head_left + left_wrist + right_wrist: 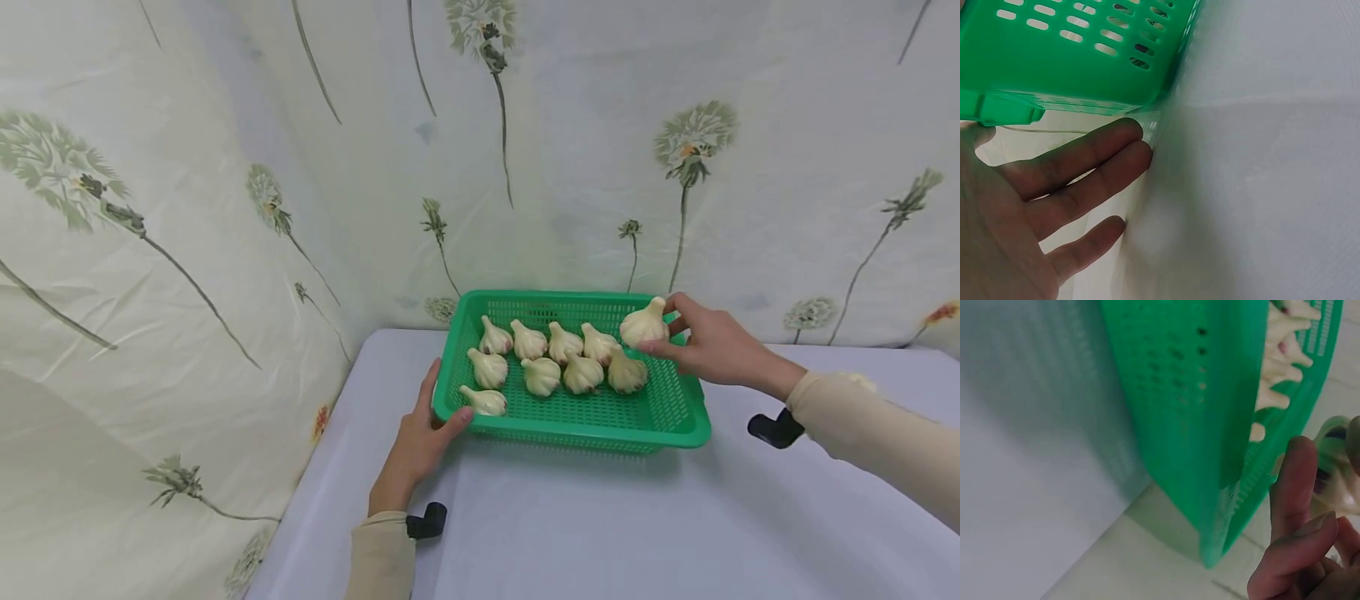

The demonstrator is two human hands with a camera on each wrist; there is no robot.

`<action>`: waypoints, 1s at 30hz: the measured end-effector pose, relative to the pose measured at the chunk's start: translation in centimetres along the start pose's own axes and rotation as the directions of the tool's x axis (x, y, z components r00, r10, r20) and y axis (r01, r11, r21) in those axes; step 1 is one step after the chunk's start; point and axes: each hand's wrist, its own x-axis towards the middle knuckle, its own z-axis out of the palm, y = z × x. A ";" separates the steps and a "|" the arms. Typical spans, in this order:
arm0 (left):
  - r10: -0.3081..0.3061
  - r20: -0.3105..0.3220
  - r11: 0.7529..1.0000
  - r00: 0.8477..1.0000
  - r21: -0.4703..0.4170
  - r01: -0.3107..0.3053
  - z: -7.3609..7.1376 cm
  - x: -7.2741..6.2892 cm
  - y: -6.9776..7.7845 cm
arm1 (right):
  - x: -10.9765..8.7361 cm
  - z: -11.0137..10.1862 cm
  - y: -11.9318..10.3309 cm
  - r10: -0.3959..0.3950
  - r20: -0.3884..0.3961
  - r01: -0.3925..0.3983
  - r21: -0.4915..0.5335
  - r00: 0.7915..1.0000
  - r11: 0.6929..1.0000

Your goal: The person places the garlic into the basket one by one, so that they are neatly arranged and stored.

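In the head view a green plastic basket stands on the table with several garlic bulbs lying in it in rough rows. My right hand pinches one garlic bulb above the basket's right end, its stem upward. The right wrist view shows that bulb partly hidden behind the fingers. My left hand holds the basket's front left corner, the thumb on the rim and the index finger along the outside. In the left wrist view the other fingers lie straight beneath the basket rim.
A white cloth covers the table. A pale curtain printed with dandelions hangs behind and to the left. A small pale object lies beyond the right forearm, mostly hidden by the sleeve. Black wrist mounts stick out from both sleeves.
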 end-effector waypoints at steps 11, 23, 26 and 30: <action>0.007 -0.001 1.000 1.000 0.000 -0.007 -0.2 0.0 -0.2 | 2.5 2.5 -3.2 -0.093 0.075 0.088 0.059 0.993 0.994; 0.005 0.006 1.000 1.000 -0.004 -0.005 -0.3 0.1 -0.1 | 5.3 5.8 -5.7 -0.233 0.213 0.214 0.108 0.949 0.971; 0.006 0.011 1.000 1.000 -0.014 -0.006 -0.3 0.1 0.0 | 5.7 6.4 -6.2 -0.241 0.259 0.222 0.099 0.935 0.970; 0.013 0.014 1.000 1.000 -0.018 -0.013 -0.4 0.1 0.0 | 6.2 7.2 -6.5 -0.257 0.315 0.244 0.080 0.914 0.966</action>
